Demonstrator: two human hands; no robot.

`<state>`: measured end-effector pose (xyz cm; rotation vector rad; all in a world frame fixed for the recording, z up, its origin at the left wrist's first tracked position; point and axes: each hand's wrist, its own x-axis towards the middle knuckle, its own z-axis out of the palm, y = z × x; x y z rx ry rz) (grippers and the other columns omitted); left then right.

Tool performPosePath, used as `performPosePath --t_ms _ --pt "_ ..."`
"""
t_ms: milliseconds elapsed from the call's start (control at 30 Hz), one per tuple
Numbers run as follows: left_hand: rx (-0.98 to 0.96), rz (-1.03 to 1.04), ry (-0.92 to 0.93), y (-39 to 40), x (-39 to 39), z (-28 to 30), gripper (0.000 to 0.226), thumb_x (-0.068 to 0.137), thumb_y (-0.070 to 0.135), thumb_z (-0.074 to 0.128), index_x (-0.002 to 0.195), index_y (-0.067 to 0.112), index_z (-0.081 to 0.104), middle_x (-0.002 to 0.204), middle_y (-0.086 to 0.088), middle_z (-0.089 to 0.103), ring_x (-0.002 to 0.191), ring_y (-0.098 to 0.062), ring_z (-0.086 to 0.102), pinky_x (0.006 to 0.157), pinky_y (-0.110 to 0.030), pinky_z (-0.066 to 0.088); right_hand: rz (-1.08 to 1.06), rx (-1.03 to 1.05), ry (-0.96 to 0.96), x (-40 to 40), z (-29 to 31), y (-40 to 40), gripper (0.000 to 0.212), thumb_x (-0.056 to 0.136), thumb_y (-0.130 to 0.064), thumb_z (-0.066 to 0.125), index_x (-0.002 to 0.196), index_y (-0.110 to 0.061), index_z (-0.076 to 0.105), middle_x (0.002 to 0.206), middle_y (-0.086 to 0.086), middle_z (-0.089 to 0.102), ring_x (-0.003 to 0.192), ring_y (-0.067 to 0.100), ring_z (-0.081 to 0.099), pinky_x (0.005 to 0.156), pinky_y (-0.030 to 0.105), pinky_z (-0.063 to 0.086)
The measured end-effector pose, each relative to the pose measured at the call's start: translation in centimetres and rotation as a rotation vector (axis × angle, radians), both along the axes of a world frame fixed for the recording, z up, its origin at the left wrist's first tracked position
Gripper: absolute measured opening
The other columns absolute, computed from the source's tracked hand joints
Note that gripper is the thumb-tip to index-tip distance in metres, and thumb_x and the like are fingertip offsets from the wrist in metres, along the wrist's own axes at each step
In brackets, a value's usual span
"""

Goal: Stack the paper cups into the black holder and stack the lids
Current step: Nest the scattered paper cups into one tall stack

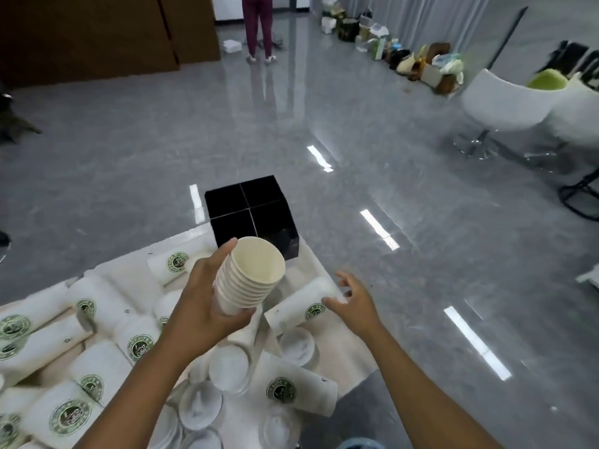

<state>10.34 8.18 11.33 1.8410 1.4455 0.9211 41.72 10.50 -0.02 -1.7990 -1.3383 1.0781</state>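
left hand (pixel 207 296): fingers wrapped round a nested stack of paper cups (pixel 249 277), tilted, mouth up.
right hand (pixel 351 298): fingers spread wide, just touching a lying cup (pixel 303 306).
black holder (pixel 251 213): four compartments, just beyond the stack, on the cloth's (pixel 337 358) far edge.
lids (pixel 227 371): loose among cups near the wrists.

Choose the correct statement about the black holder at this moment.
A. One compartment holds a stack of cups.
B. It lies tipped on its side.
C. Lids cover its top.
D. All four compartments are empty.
D: the black holder stands upright with four dark, empty compartments, while the stack of paper cups is in the grip of the left hand, above the cloth.
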Motion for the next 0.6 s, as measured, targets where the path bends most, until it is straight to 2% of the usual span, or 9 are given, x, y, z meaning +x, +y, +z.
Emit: performPosePath --t_ms 67,167,233,333,400,500,600 --pt "-0.019 -0.002 0.01 0.3 0.1 -0.4 0.12 0.065 0.022 0.098 0.153 0.059 0.025 0.138 0.021 0.044 0.125 0.016 0.044 0.099 -0.038 0.049 0.005 -0.019 0.015 0.2 -1.1 0.4 0.064 0.08 -0.023 0.087 0.136 -0.029 0.057 0.119 -0.004 0.059 0.103 0.015 0.057 0.077 0.02 0.045" --pt "-0.048 0.006 0.015 0.4 0.1 -0.8 0.12 0.066 0.022 0.098 0.153 0.061 0.025 0.138 0.022 0.045 0.122 0.014 0.047 0.099 -0.039 0.048 0.016 -0.037 0.061 0.2 -2.0 1.0 0.056 0.082 -0.014 0.084 0.129 -0.03 0.06 0.107 -0.008 0.061 0.093 0.012 0.058 0.071 0.012 0.046" --pt "-0.059 0.013 0.021 0.3 0.0 -1.0 0.121 0.066 0.022 0.098 0.153 0.062 0.024 0.136 0.022 0.045 0.119 0.015 0.046 0.098 -0.035 0.046 0.009 -0.038 0.078 0.3 -2.4 1.4 0.052 0.083 -0.007 0.082 0.126 -0.028 0.063 0.098 -0.004 0.063 0.088 0.013 0.059 0.07 0.013 0.05" --pt "-0.058 0.022 0.016 0.2 0.0 -1.1 0.121 0.066 0.021 0.098 0.153 0.06 0.024 0.137 0.028 0.042 0.122 0.016 0.045 0.097 -0.026 0.043 0.015 -0.024 0.055 0.6 -2.3 1.8 0.044 0.086 -0.001 0.077 0.12 -0.026 0.066 0.089 0.001 0.065 0.083 0.013 0.062 0.078 0.022 0.051" --pt "-0.054 0.034 0.002 0.2 -0.1 -1.0 0.121 0.066 0.019 0.098 0.153 0.059 0.026 0.138 0.033 0.041 0.123 0.017 0.045 0.096 -0.021 0.042 0.016 -0.006 0.061 0.5 -1.3 1.9 0.041 0.087 0.001 0.076 0.116 -0.026 0.068 0.087 0.003 0.065 0.081 0.011 0.063 0.081 0.026 0.052" --pt "-0.033 0.052 -0.008 0.0 -0.6 -0.4 0.12 0.065 0.017 0.098 0.153 0.058 0.027 0.142 0.037 0.04 0.129 0.01 0.046 0.097 -0.024 0.045 0.038 0.091 0.059 0.3 1.5 2.2 0.042 0.086 0.001 0.075 0.117 -0.027 0.07 0.089 0.001 0.069 0.079 0.005 0.063 0.081 0.024 0.055" --pt "-0.011 0.092 -0.019 -0.3 -1.4 0.3 0.119 0.065 0.018 0.098 0.154 0.055 0.028 0.147 0.026 0.044 0.13 0.002 0.048 0.099 -0.03 0.047 0.067 0.21 0.029 -0.2 5.9 2.6 0.043 0.086 -0.002 0.074 0.119 -0.03 0.071 0.093 -0.002 0.071 0.083 0.006 0.065 0.079 0.016 0.052"
